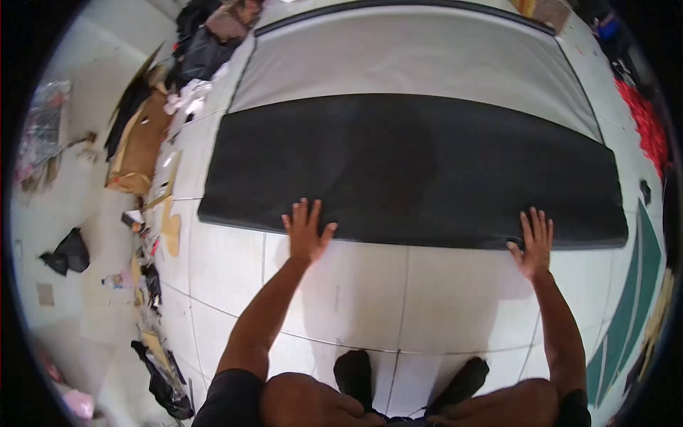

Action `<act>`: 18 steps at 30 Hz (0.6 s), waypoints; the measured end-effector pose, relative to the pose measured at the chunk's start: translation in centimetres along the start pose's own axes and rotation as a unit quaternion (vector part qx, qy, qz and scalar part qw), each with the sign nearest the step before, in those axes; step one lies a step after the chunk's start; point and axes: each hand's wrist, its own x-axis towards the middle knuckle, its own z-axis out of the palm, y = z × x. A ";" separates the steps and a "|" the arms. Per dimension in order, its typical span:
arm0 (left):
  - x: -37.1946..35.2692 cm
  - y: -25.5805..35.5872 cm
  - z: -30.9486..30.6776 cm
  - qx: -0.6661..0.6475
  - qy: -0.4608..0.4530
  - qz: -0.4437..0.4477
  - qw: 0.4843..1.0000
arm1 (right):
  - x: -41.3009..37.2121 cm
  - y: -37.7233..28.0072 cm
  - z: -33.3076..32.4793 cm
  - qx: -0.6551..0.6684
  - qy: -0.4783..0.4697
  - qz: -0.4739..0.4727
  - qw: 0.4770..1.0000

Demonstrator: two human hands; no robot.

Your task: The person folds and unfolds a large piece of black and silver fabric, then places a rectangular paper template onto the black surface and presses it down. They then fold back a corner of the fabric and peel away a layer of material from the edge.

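Note:
A wide black panel [398, 164] lies flat across the tiled floor in front of me. Beyond its far edge a grey sheet [405, 53] stretches away, with a dark roll or bar [405, 6] along its far end. My left hand [306, 231] rests with spread fingers on the near edge of the panel, left of the middle. Toward the panel's right end, my right hand [534, 245] lies on the same edge, fingers apart. Neither hand grips anything.
Brown cardboard [142, 139] and small scraps line the left side. A black bag-like item [69, 252] lies farther left. On the right are red material [640, 124] and a green striped piece [629, 313]. My dark-covered feet [353, 377] are on the tiles below.

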 end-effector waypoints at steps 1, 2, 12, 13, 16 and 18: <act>0.6 0.2 0.2 -0.005 -0.006 -0.006 1.000 | 0.8 0.1 0.2 -0.005 -0.013 0.005 1.000; 1.1 0.4 0.2 -0.014 -0.015 -0.009 1.000 | 1.5 0.2 0.4 -0.009 -0.024 0.004 1.000; 2.4 0.6 1.1 -0.021 -0.015 -0.008 1.000 | 4.6 0.2 0.7 0.035 -0.206 0.070 0.975; 2.5 0.4 1.0 -0.050 0.006 -0.001 0.999 | 4.6 0.5 0.6 0.034 -0.213 0.073 0.974; 1.6 -1.6 1.2 -0.094 0.148 0.001 0.985 | 3.2 0.7 0.6 0.075 -0.012 0.095 0.993; 0.6 -4.2 1.3 -0.204 0.244 -0.133 0.939 | -0.3 1.1 -0.1 0.137 0.076 0.200 0.967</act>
